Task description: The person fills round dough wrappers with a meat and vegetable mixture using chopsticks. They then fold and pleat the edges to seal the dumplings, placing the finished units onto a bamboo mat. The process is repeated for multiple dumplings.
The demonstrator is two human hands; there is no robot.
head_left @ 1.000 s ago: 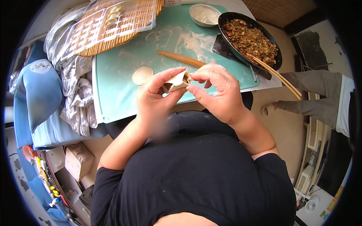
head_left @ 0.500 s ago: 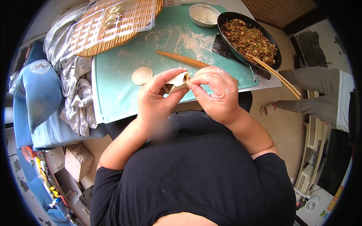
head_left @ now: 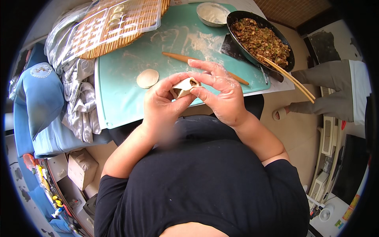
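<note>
Above the near edge of the mat I hold a half-folded dumpling [head_left: 182,85], its pale wrapper pinched at the top and brown filling showing through the gaps. My left hand [head_left: 162,102] is closed around its left side, with thumb below and fingers above. The thumb and index finger of my right hand [head_left: 224,94] grip the dumpling's right end, while the other fingers are lifted. Flour whitens the right fingers. Round dough wrappers [head_left: 147,78] lie on the mat just beyond my left hand. A wooden rolling pin [head_left: 176,57] rests behind my right hand and is partly hidden by it.
The floured green mat [head_left: 118,89] covers the table. At the back right stand a flour bowl [head_left: 198,16] and a black pan [head_left: 291,65] of filling, with chopsticks [head_left: 292,79] across its rim. A plastic tray [head_left: 148,27] holding dumplings sits on a woven board [head_left: 90,54]. A person [head_left: 335,91] stands right.
My right fingers have spread and lifted, with the thumb and index finger shifting slightly left along the dumpling. The opening at its right end looks narrower. My left hand keeps its hold.
</note>
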